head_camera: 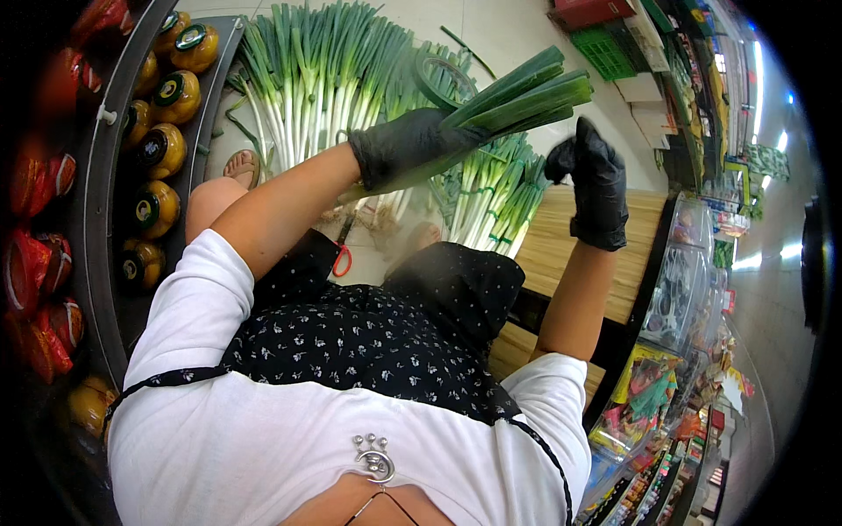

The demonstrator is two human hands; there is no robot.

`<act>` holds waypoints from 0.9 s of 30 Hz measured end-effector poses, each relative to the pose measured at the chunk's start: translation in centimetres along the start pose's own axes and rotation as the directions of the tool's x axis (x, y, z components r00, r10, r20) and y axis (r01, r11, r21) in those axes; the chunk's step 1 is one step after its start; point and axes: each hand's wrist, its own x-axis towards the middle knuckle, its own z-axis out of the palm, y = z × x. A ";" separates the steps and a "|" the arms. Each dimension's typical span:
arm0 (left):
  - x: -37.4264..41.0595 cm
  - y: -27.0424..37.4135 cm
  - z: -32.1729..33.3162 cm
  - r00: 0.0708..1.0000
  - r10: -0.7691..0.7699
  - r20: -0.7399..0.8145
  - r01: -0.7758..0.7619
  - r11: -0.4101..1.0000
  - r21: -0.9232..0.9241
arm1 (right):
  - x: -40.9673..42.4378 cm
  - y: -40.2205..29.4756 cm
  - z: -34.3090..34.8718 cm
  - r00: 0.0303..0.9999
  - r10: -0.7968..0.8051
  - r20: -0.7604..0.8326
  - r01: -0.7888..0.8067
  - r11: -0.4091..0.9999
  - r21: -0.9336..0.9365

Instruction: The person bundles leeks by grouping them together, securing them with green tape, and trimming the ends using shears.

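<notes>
My left hand (421,144), in a black glove, grips a bundle of leeks or large green onions (526,98), leaves pointing up and right. A roll of green tape (446,80) is at the back of this hand; how it is held is unclear. My right hand (592,177), also black-gloved, is raised beside the leaf tips, fingers bent, thumb apart, with nothing visible in it. Loose stalks (322,79) lie fanned on the floor beyond my left arm. Bunches bound with green bands (493,191) lie between my hands, lower down. Roots show under my left forearm.
A shelf edge (214,85) with jars of yellow fruit (177,96) stands at left. A red loop handle (342,260) shows near my knees. At right are a wood-patterned surface (592,230), clear bins (677,296) and a green crate (602,52). A sandalled foot (243,167) is by the stalks.
</notes>
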 end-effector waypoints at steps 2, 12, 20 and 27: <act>0.7 -1.3 0.7 0.984 0.176 0.013 -0.175 0.961 0.213 | 0.2 -0.6 6.4 0.986 -0.139 0.097 0.145 0.988 -0.051; 1.5 -5.5 1.6 0.937 0.349 -0.012 -0.329 0.893 0.308 | 5.9 2.2 14.1 0.898 -0.117 0.424 0.357 0.756 -0.548; 1.6 -4.4 -1.5 0.999 0.037 0.006 -0.034 0.955 -0.294 | -0.9 -3.2 5.3 0.911 0.299 0.286 -0.183 0.911 -0.368; 2.2 -5.3 -1.0 0.997 0.032 0.065 -0.017 0.976 -0.219 | -0.5 0.0 3.6 0.715 0.661 0.225 -0.327 0.602 -0.728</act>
